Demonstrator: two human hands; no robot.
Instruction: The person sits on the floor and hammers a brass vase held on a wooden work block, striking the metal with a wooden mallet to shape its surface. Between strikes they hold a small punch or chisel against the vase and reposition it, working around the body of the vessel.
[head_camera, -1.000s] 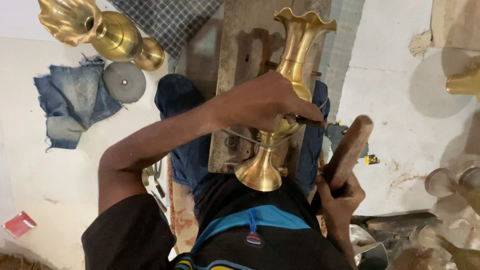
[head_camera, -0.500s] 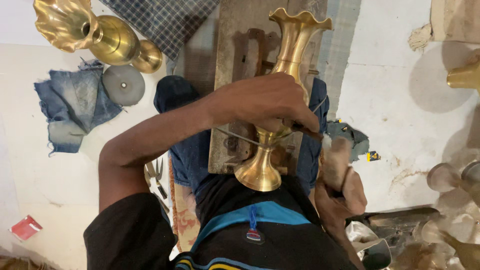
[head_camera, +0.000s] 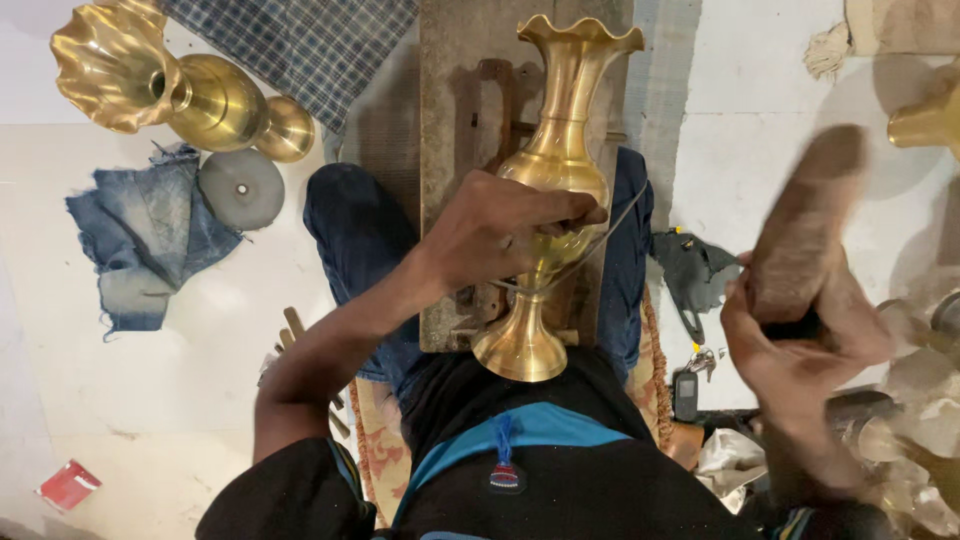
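Note:
A tall brass vase (head_camera: 562, 130) with a wavy rim lies along a wooden board (head_camera: 455, 110) between my knees, its round foot toward my body. My left hand (head_camera: 500, 230) rests over the vase's belly and pinches a thin metal tool against it. My right hand (head_camera: 800, 330) is raised to the right of the vase, blurred, gripping a thick wooden mallet (head_camera: 800, 230) that points up and away.
A second brass vase (head_camera: 160, 85) lies on its side at the upper left beside a grey disc (head_camera: 241, 187) and a scrap of blue denim (head_camera: 140, 235). Checked cloth (head_camera: 300, 40) lies behind. Keys and small items (head_camera: 690, 375) sit by my right knee; brass pieces (head_camera: 925, 120) at far right.
My right hand has swung the mallet up and out to the right, away from the vase. My left hand stays on the vase's belly with the thin tool.

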